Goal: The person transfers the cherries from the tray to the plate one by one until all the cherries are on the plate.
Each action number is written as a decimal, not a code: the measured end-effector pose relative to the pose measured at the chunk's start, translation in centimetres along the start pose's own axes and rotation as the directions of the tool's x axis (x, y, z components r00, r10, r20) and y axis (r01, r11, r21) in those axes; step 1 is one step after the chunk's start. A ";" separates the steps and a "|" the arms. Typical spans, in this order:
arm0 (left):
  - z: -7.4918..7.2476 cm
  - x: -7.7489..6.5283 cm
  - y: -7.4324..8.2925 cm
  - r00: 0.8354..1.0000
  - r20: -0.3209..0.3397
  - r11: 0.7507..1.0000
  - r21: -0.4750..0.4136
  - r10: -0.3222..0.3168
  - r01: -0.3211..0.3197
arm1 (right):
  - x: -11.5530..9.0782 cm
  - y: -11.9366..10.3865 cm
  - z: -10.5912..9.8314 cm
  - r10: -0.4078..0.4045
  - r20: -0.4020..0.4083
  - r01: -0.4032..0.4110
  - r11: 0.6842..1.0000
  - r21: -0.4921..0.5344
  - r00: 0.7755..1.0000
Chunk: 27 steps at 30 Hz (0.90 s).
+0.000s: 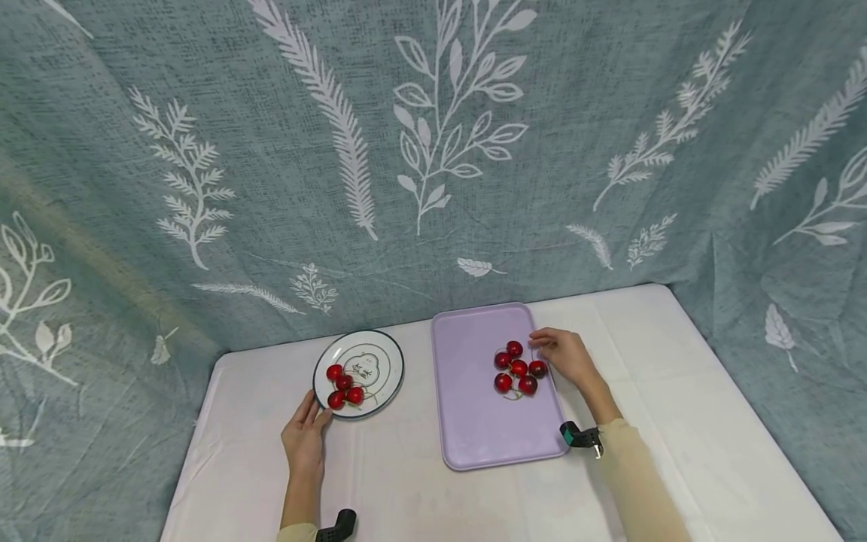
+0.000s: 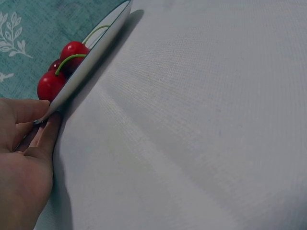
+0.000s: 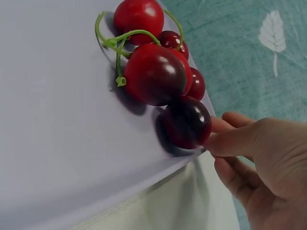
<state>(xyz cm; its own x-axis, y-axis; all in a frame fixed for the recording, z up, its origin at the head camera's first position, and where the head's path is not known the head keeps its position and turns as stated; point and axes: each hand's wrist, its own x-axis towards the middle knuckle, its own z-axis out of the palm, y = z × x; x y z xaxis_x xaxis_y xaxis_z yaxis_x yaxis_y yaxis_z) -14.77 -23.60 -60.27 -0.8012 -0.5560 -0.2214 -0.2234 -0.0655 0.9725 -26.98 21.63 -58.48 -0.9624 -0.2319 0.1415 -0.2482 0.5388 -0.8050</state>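
A white plate [image 1: 389,369] with a dark rim bears several red cherries [image 1: 344,382] with green stems. My left hand [image 1: 303,440] grips its near left rim, thumb above and fingers underneath; in the left wrist view the plate looks tilted. To the right lies a shallow lilac tray [image 1: 474,429], holding a cluster of cherries [image 1: 518,368] toward its right side. At the tray's right edge, my right hand [image 1: 565,354] pinches at a dark cherry [image 3: 188,122], thumb and fingertips close together. That cherry partly hides the fingertips in the right wrist view, and its stem is hard to make out.
A white cloth covers the table [image 1: 400,482]. Behind and at both sides hangs a grey-green curtain [image 1: 433,256] with white leaf prints, close to the table's back edge. The tray has a low raised rim, and a strip of tablecloth separates it from the plate.
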 end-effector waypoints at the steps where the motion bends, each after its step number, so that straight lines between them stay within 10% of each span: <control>1: 0.0 0.0 0.0 1.000 0.000 1.000 0.000 0.002 -0.002 | 0.0 -0.1 0.0 0.000 0.013 0.000 1.000 -0.009 1.000; 27: -0.1 0.2 -0.4 1.000 0.004 1.000 0.004 0.009 -0.009 | 1.0 -0.4 0.0 -0.169 0.161 0.221 0.889 -0.401 0.972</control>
<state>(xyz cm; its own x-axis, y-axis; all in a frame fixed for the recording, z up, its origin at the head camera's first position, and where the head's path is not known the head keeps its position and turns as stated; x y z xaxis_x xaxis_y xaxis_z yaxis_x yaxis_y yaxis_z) -14.82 -23.75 -60.72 -0.8054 -0.5533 -0.2127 -0.2180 -0.0573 0.9743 -27.82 21.19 -58.00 -0.8758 -0.4473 0.1812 -0.4780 0.7522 -0.4535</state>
